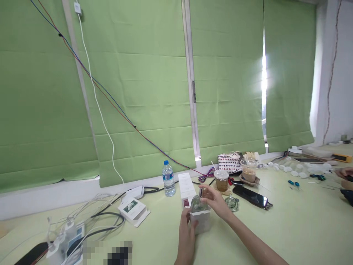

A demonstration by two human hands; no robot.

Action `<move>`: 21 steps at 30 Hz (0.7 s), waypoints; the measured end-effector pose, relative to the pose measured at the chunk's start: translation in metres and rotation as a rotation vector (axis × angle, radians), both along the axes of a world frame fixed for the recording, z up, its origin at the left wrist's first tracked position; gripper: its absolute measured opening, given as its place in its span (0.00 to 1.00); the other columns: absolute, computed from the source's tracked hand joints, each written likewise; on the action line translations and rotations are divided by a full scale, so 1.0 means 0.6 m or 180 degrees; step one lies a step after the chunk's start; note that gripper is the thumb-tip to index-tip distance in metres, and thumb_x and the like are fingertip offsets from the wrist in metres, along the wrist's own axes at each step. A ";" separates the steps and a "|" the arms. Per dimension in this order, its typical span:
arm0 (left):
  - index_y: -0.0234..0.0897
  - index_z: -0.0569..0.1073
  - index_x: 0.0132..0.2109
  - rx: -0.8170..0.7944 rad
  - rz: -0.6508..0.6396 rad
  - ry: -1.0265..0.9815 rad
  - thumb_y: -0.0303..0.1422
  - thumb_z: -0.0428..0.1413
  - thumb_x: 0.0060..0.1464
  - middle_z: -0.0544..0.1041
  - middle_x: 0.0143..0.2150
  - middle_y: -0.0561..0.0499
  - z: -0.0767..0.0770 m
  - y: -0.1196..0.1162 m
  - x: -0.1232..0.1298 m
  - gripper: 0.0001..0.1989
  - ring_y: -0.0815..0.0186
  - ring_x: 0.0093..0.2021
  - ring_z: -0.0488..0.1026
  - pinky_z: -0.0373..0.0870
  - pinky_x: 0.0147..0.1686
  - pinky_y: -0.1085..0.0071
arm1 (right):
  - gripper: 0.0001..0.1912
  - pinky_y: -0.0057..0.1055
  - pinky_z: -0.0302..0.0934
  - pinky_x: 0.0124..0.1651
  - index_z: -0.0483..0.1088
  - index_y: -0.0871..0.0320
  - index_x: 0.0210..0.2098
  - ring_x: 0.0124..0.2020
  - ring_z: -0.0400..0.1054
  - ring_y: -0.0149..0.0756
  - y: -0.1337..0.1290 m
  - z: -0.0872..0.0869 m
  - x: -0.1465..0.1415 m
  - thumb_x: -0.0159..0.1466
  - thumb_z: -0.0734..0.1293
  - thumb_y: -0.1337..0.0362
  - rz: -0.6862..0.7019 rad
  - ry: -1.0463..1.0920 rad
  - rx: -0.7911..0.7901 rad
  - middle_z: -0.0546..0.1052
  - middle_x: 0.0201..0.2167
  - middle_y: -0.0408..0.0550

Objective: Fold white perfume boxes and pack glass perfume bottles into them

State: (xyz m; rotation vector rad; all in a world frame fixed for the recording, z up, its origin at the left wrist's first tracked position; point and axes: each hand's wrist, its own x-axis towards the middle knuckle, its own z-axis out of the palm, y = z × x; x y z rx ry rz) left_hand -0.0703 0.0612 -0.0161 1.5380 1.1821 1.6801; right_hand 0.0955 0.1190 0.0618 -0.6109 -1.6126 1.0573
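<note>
Green blinds (146, 92) fill the wall ahead of me, hung in panels with pale strips between. Daylight leaks through the gap (264, 84) right of center, brightest mid-height. White wall (338, 92) at far right, twisted cord (332, 62) running down it. White ledge (49, 200) under the blinds, along the bench's far edge. Red and blue wires (110, 101) cross diagonally, white cable (96, 97) hangs at left. Bench top (157, 235) is pale yellow-green.
</note>
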 end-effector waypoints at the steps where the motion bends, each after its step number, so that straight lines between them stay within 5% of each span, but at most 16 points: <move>1: 0.40 0.66 0.50 0.0002 -0.0006 -0.0004 0.31 0.55 0.52 0.74 0.50 0.45 0.001 -0.001 0.000 0.18 0.56 0.51 0.71 0.64 0.53 0.60 | 0.22 0.30 0.66 0.35 0.68 0.53 0.49 0.31 0.70 0.35 0.001 0.000 -0.001 0.54 0.69 0.64 0.0009 0.0048 -0.0046 0.72 0.30 0.41; 12: 0.41 0.65 0.54 0.0254 0.0097 0.0400 0.31 0.53 0.56 0.71 0.53 0.44 -0.023 0.004 -0.007 0.18 0.55 0.53 0.68 0.63 0.54 0.56 | 0.22 0.32 0.65 0.36 0.65 0.51 0.50 0.32 0.71 0.34 -0.011 0.005 0.005 0.56 0.68 0.60 0.0064 -0.0046 -0.0099 0.71 0.36 0.42; 21: 0.42 0.68 0.53 0.0214 0.0071 0.0314 0.28 0.53 0.53 0.71 0.54 0.45 -0.001 -0.008 0.006 0.20 0.56 0.55 0.67 0.65 0.53 0.59 | 0.19 0.28 0.56 0.35 0.71 0.51 0.42 0.31 0.64 0.33 -0.046 0.034 0.018 0.52 0.66 0.75 0.0189 -0.1270 0.0802 0.74 0.33 0.40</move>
